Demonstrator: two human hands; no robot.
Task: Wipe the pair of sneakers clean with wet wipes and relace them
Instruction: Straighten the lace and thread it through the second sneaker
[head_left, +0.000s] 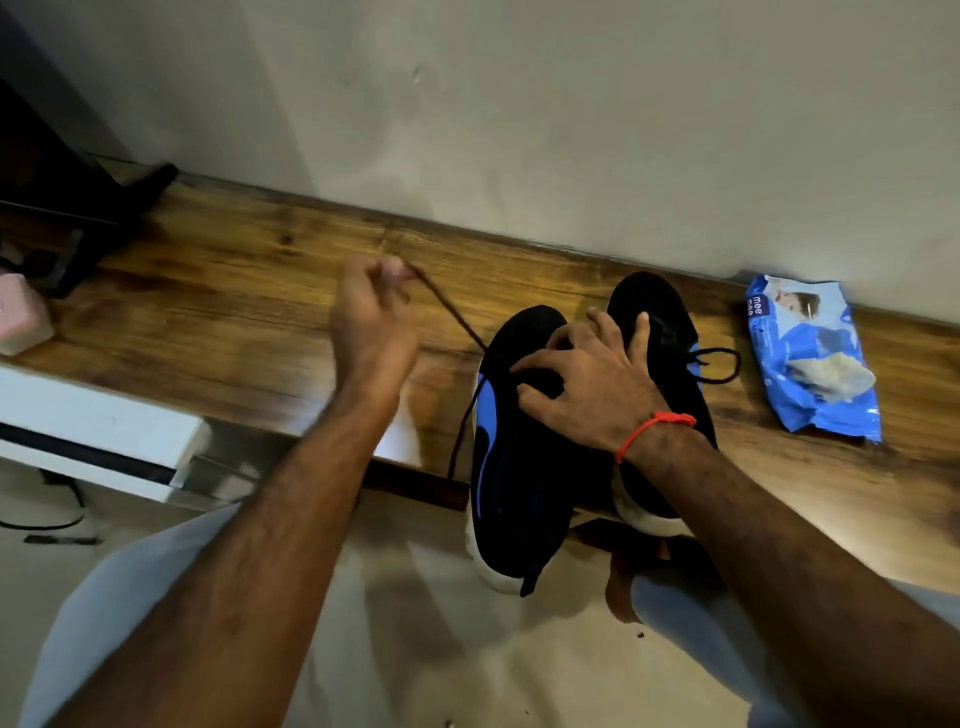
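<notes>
Two black sneakers with blue sides and white soles stand side by side on the wooden shelf (249, 291), heels hanging over its front edge. The left sneaker (514, 483) has a dark lace (452, 312) drawn taut up and to the left, and my left hand (371, 322) pinches that lace's end above the shelf. Another stretch of the lace hangs down the shoe's left side. My right hand (587, 384) rests on the left sneaker's tongue area, fingers curled at the eyelets. The right sneaker (670, 332) shows a tied bow to its right.
A blue wet-wipes pack (815, 364), a wipe poking out, lies on the shelf right of the shoes, against the wall. A pink object (21, 317) and dark items sit at the far left. A white unit (98, 431) stands below the shelf. My knees are beneath.
</notes>
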